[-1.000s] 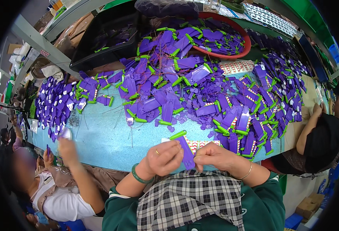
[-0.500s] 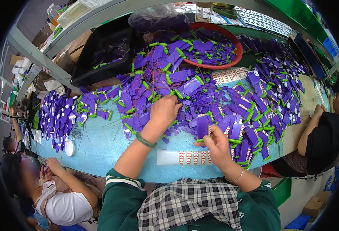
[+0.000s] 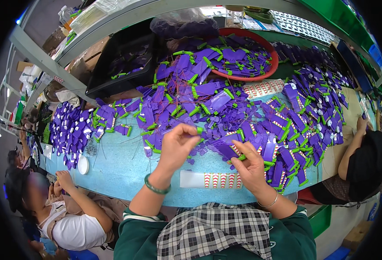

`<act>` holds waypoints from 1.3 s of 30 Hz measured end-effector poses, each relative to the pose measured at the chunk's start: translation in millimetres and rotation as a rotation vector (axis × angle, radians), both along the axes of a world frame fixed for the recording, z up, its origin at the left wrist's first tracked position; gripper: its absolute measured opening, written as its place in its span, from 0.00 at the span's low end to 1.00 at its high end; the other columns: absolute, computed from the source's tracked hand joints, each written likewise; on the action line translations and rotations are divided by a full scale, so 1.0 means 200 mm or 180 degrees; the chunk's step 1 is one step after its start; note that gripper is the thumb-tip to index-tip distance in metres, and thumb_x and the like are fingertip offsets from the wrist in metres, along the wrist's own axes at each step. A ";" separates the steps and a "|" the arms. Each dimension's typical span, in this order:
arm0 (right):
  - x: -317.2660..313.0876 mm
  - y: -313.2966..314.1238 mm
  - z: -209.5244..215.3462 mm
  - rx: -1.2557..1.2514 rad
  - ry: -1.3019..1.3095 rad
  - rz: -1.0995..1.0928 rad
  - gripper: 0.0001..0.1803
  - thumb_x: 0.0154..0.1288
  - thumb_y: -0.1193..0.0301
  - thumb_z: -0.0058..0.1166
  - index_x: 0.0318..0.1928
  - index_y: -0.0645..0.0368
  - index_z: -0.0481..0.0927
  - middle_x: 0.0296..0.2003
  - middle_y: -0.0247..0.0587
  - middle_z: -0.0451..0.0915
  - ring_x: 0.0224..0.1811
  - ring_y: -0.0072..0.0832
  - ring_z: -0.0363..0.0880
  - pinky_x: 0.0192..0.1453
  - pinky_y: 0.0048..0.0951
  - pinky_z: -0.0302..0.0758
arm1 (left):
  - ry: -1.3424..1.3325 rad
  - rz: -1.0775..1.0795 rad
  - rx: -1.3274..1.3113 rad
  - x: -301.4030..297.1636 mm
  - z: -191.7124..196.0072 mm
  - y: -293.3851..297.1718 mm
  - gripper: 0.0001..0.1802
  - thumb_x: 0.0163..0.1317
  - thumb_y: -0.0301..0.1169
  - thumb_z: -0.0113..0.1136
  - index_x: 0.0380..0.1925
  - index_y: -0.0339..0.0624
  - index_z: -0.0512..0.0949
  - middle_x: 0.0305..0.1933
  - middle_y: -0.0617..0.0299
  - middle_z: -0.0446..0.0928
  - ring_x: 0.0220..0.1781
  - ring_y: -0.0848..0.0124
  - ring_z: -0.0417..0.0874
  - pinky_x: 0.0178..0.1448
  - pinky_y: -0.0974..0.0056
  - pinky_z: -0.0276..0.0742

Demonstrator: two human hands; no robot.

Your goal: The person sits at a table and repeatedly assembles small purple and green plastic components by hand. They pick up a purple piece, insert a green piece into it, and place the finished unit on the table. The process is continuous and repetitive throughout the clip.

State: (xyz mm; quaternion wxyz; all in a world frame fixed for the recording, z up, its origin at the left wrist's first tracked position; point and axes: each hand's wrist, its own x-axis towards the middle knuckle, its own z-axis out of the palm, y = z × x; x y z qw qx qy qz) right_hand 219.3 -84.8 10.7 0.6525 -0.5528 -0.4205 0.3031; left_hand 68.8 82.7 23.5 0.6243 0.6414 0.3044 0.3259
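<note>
My left hand (image 3: 178, 146) is pinched shut on a purple tag with a green tip (image 3: 198, 130), lifted just above the light blue table (image 3: 121, 167). My right hand (image 3: 250, 167) grips another flat purple tag (image 3: 227, 151) with a green end near its fingers. Both hands meet at the near edge of a big heap of purple tags with green clips (image 3: 208, 99). A white strip with red marks (image 3: 210, 180) lies on the table below my hands.
A red basin (image 3: 274, 55) full of purple tags stands at the back, a black tray (image 3: 121, 65) to its left. Another purple pile (image 3: 71, 128) lies far left by a seated person (image 3: 65, 212). A second person (image 3: 364, 160) sits at the right.
My left hand has pulled back from the heap with a tag. My right hand has picked up a tag and come in toward the left hand.
</note>
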 end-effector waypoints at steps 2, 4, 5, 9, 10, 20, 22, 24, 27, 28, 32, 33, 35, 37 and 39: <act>-0.02 0.02 0.01 -0.0102 -0.0498 -0.0102 0.27 0.55 0.86 0.57 0.57 0.55 0.78 0.33 0.36 0.71 0.34 0.21 0.73 0.36 0.21 0.76 | -0.0378 -0.0158 -0.0468 -0.07 0.02 -0.10 0.12 0.55 0.14 0.62 0.39 0.35 0.75 0.41 0.59 0.79 0.41 0.73 0.82 0.48 0.69 0.79; -0.04 0.02 0.01 -0.0155 -0.1039 -0.0086 0.27 0.53 0.86 0.59 0.55 0.52 0.80 0.30 0.36 0.71 0.31 0.23 0.72 0.33 0.24 0.72 | -0.0680 -0.0249 -0.0820 -0.12 -0.01 -0.18 0.13 0.57 0.13 0.61 0.41 0.34 0.75 0.42 0.59 0.80 0.44 0.72 0.82 0.50 0.68 0.80; -0.06 0.02 0.01 -0.0107 -0.1193 -0.0022 0.27 0.52 0.85 0.59 0.55 0.53 0.81 0.29 0.35 0.70 0.31 0.24 0.71 0.32 0.24 0.70 | -0.0784 -0.0263 -0.0937 -0.13 -0.03 -0.20 0.14 0.56 0.13 0.61 0.42 0.34 0.75 0.42 0.59 0.80 0.45 0.72 0.82 0.51 0.67 0.80; -0.06 0.01 0.04 -0.0153 -0.1672 0.0275 0.26 0.49 0.84 0.62 0.51 0.53 0.83 0.25 0.34 0.70 0.27 0.26 0.68 0.30 0.26 0.66 | -0.0828 -0.0131 -0.1036 -0.20 -0.08 -0.27 0.13 0.56 0.12 0.61 0.41 0.33 0.77 0.41 0.58 0.80 0.44 0.70 0.83 0.52 0.65 0.82; -0.04 0.00 0.05 -0.0236 -0.1692 0.0599 0.26 0.49 0.84 0.62 0.51 0.53 0.83 0.25 0.34 0.70 0.27 0.26 0.68 0.30 0.27 0.66 | -0.0788 -0.0131 -0.1061 -0.22 -0.09 -0.28 0.12 0.56 0.12 0.61 0.41 0.33 0.77 0.41 0.58 0.81 0.44 0.70 0.83 0.52 0.65 0.82; -0.07 -0.01 0.04 -0.0625 -0.0074 0.1950 0.29 0.51 0.82 0.64 0.57 0.56 0.78 0.35 0.39 0.79 0.35 0.25 0.79 0.42 0.26 0.78 | -0.0217 -0.0963 -0.1009 -0.30 -0.10 -0.38 0.08 0.56 0.23 0.65 0.36 0.32 0.82 0.42 0.62 0.79 0.41 0.76 0.77 0.46 0.70 0.73; -0.07 0.00 0.03 -0.0452 0.0390 0.2392 0.24 0.54 0.81 0.63 0.54 0.61 0.79 0.38 0.41 0.80 0.38 0.27 0.80 0.43 0.26 0.77 | -0.0103 -0.1251 -0.0426 -0.35 -0.03 -0.34 0.07 0.51 0.22 0.68 0.31 0.34 0.82 0.44 0.60 0.77 0.43 0.72 0.77 0.45 0.68 0.73; -0.02 0.05 0.01 0.0054 -0.0425 0.2490 0.21 0.56 0.80 0.62 0.53 0.61 0.79 0.39 0.42 0.80 0.39 0.27 0.80 0.43 0.26 0.77 | 0.0120 -0.1465 0.0395 -0.39 0.02 -0.31 0.07 0.50 0.22 0.69 0.29 0.35 0.80 0.44 0.59 0.76 0.43 0.70 0.78 0.44 0.68 0.73; -0.12 0.10 0.10 0.0123 -0.1690 0.2159 0.10 0.56 0.72 0.64 0.39 0.59 0.81 0.32 0.39 0.78 0.33 0.33 0.79 0.35 0.31 0.75 | 0.0534 -0.1210 0.1126 -0.38 0.07 -0.32 0.08 0.48 0.21 0.69 0.26 0.37 0.78 0.41 0.59 0.76 0.38 0.68 0.79 0.40 0.66 0.74; -0.14 0.12 0.11 0.0276 -0.2251 0.2101 0.09 0.55 0.71 0.65 0.35 0.59 0.81 0.30 0.39 0.77 0.31 0.34 0.78 0.33 0.32 0.74 | 0.0605 -0.1148 0.1254 -0.38 0.08 -0.32 0.08 0.48 0.21 0.69 0.26 0.37 0.78 0.40 0.59 0.77 0.37 0.68 0.79 0.39 0.66 0.74; -0.07 0.23 0.10 0.0263 -0.3224 0.1644 0.08 0.52 0.68 0.64 0.30 0.55 0.79 0.26 0.36 0.74 0.29 0.36 0.77 0.30 0.35 0.74 | 0.0556 -0.1005 0.0771 -0.46 0.16 -0.23 0.06 0.51 0.21 0.66 0.24 0.36 0.76 0.33 0.60 0.78 0.31 0.71 0.79 0.39 0.69 0.74; -0.06 0.25 0.11 -0.0051 -0.3561 0.1233 0.06 0.51 0.69 0.61 0.29 0.53 0.79 0.27 0.35 0.75 0.31 0.35 0.76 0.32 0.35 0.73 | 0.0511 -0.0748 0.0360 -0.49 0.19 -0.21 0.06 0.54 0.23 0.64 0.24 0.36 0.76 0.31 0.60 0.78 0.30 0.71 0.79 0.39 0.68 0.75; -0.01 0.34 0.06 -0.0050 -0.4271 0.0974 0.05 0.51 0.69 0.57 0.30 0.53 0.79 0.27 0.32 0.75 0.33 0.32 0.75 0.33 0.33 0.72 | 0.0134 -0.0060 -0.0083 -0.55 0.20 -0.16 0.05 0.59 0.25 0.60 0.28 0.36 0.74 0.31 0.60 0.78 0.31 0.70 0.80 0.39 0.66 0.76; 0.00 0.38 0.00 -0.0018 -0.4740 0.0897 0.06 0.50 0.70 0.52 0.31 0.52 0.79 0.29 0.28 0.76 0.37 0.27 0.72 0.37 0.30 0.69 | -0.0510 0.0801 -0.0162 -0.57 0.18 -0.12 0.05 0.64 0.26 0.57 0.36 0.36 0.72 0.32 0.60 0.77 0.35 0.68 0.80 0.40 0.63 0.78; -0.01 0.41 -0.06 0.0019 -0.4978 0.1001 0.06 0.50 0.70 0.52 0.30 0.52 0.79 0.28 0.28 0.76 0.37 0.27 0.72 0.38 0.30 0.68 | -0.1191 0.0999 -0.0066 -0.55 0.17 -0.10 0.07 0.68 0.28 0.51 0.42 0.37 0.69 0.33 0.58 0.76 0.37 0.66 0.80 0.42 0.61 0.78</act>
